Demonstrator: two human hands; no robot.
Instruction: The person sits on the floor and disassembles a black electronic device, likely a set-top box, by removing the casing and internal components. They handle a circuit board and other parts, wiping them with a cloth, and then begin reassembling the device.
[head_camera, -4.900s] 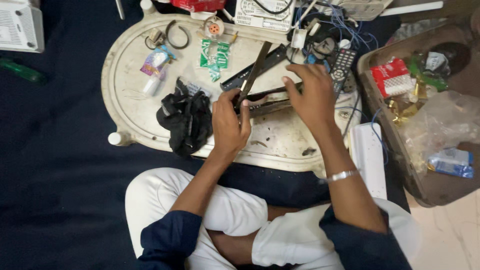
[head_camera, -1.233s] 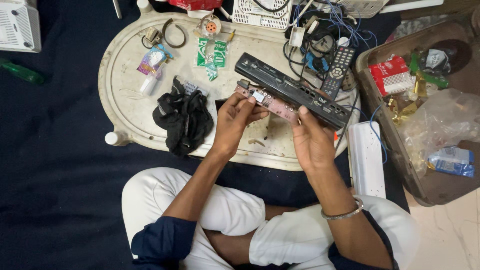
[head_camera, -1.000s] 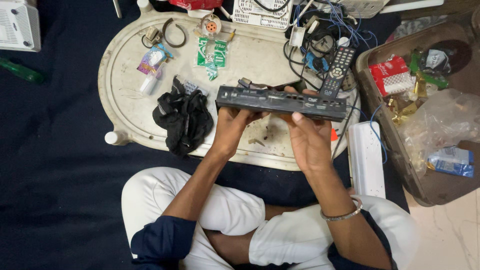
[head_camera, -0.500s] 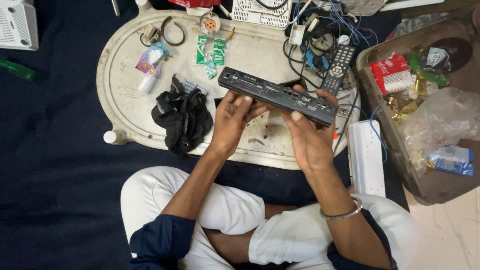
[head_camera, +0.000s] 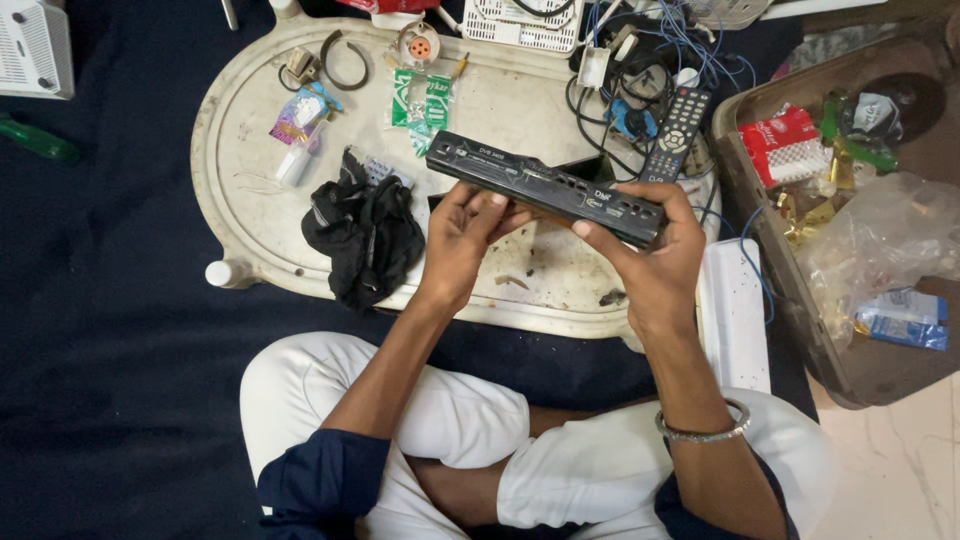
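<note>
Held in both hands above the counter (head_camera: 250, 130): a long black set-top box (head_camera: 545, 187), tilted, upper end toward 10 o'clock, lower end toward 4 o'clock, front face with ports turned up to the camera. Left hand (head_camera: 460, 240) closed under the box's middle, fingers curled up against its lower edge, thumb on the near side. Right hand (head_camera: 655, 255) closed around the 4 o'clock end, fingers wrapped over the far edge, thumb pressed on the front face. Metal bangle (head_camera: 703, 430) on the right wrist.

Placed on the counter, an off-white oval tray-like top:
- Black cloth (head_camera: 365, 230) at 9 o'clock of the left hand, just beside it.
- Green packets (head_camera: 420, 100) at 11 o'clock of the box, near its upper end.
- Remote control (head_camera: 675, 130) at 1 o'clock of the right hand, near the tangle of blue and black wires (head_camera: 640, 60).

Located off the counter: white power strip (head_camera: 735, 315) at 3 o'clock of the right hand; brown bin (head_camera: 850, 370) with wrappers and a clear bag farther toward 3 o'clock.
</note>
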